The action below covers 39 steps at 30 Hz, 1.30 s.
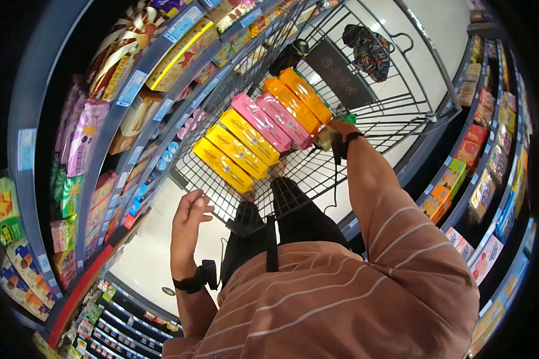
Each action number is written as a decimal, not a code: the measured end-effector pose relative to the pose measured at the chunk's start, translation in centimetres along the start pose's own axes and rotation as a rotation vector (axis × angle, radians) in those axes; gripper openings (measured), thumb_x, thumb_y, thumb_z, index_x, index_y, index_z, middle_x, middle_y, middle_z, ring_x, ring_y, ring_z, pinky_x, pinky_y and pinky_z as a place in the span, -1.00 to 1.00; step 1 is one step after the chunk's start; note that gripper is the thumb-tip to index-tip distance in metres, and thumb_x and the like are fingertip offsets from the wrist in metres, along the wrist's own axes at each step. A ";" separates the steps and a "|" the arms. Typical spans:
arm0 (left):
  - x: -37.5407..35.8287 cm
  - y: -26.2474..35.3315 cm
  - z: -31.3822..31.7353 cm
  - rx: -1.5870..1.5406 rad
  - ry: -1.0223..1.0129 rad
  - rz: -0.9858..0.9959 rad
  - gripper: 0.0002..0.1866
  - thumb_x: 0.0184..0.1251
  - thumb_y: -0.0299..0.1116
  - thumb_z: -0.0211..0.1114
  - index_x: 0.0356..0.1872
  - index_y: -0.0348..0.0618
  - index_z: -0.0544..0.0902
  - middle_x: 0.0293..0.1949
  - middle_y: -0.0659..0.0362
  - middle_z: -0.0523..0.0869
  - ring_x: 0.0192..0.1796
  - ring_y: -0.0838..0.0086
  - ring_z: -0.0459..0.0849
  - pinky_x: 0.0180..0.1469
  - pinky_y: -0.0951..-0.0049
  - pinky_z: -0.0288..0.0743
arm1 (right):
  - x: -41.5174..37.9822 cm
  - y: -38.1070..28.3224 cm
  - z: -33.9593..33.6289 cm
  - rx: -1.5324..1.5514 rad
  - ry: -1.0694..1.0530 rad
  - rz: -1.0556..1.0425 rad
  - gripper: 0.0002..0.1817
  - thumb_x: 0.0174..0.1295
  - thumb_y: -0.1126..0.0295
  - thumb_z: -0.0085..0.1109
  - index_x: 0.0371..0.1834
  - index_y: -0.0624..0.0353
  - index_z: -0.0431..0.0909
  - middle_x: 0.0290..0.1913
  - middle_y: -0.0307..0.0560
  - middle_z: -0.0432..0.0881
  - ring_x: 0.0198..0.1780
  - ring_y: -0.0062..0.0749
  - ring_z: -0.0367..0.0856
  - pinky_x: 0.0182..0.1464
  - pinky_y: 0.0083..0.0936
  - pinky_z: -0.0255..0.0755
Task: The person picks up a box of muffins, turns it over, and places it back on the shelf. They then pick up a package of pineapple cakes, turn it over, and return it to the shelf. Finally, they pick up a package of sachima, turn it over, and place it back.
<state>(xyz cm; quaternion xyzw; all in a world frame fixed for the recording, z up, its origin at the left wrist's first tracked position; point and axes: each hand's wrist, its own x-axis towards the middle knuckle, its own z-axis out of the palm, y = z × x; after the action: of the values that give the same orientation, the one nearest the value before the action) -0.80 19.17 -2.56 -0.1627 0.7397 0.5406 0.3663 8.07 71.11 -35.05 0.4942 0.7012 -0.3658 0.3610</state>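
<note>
My right hand (341, 130) reaches into the wire shopping cart (395, 128), its fingers around a small green packet (351, 119) that they partly cover. Beside it lie two orange packs (305, 96), then two pink packs (269, 122), then several yellow packs (230, 149), lined up in a row. My left hand (190, 215) hangs just outside the near left corner of the cart, fingers loosely bent and apart, with nothing in it. Dark straps circle both wrists.
Shelves of packaged snacks (87, 137) rise close on the left, and more shelves (482, 137) run along the right. Farther inside the cart are a dark flat panel (340, 73) and a patterned dark bag (368, 51). Pale floor (156, 245) shows below.
</note>
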 end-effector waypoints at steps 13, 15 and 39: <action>-2.9 -1.4 -8.0 -0.031 -0.089 0.233 -0.55 0.59 -0.18 0.15 0.28 -0.30 0.51 0.05 0.05 0.69 -0.01 0.39 0.71 0.01 0.41 0.60 | -21.6 -12.2 -5.7 0.465 -0.092 -0.123 -0.62 0.14 0.02 0.41 -0.33 0.12 0.60 -0.55 -0.22 0.59 -0.59 -0.47 0.58 -0.46 -0.39 0.60; -3.3 -1.0 -9.0 -0.035 -0.104 0.284 -0.55 0.59 -0.17 0.16 0.28 -0.31 0.51 0.05 0.06 0.70 0.00 0.39 0.72 0.01 0.40 0.60 | -28.3 -15.1 -5.8 0.389 -0.133 -0.316 -0.63 0.18 0.04 0.40 -0.29 0.13 0.59 -0.57 -0.23 0.58 -0.61 -0.50 0.57 -0.46 -0.46 0.61; -11.7 6.2 -16.9 -0.294 -0.243 0.764 -0.18 0.46 0.08 0.32 0.47 -0.33 0.26 0.15 -0.08 0.61 0.04 0.22 0.75 -0.17 0.37 0.80 | -58.8 -27.8 7.6 0.103 -0.641 -1.166 -0.38 0.37 0.15 0.28 0.38 0.34 0.47 0.17 -0.08 0.69 0.12 -0.51 0.67 0.18 -0.53 0.53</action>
<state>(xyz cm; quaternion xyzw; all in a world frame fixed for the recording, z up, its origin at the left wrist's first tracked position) -2.97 4.08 12.52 0.1374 0.6134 0.7524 0.1970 -2.69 32.51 16.72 -0.0823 0.6932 -0.6629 0.2705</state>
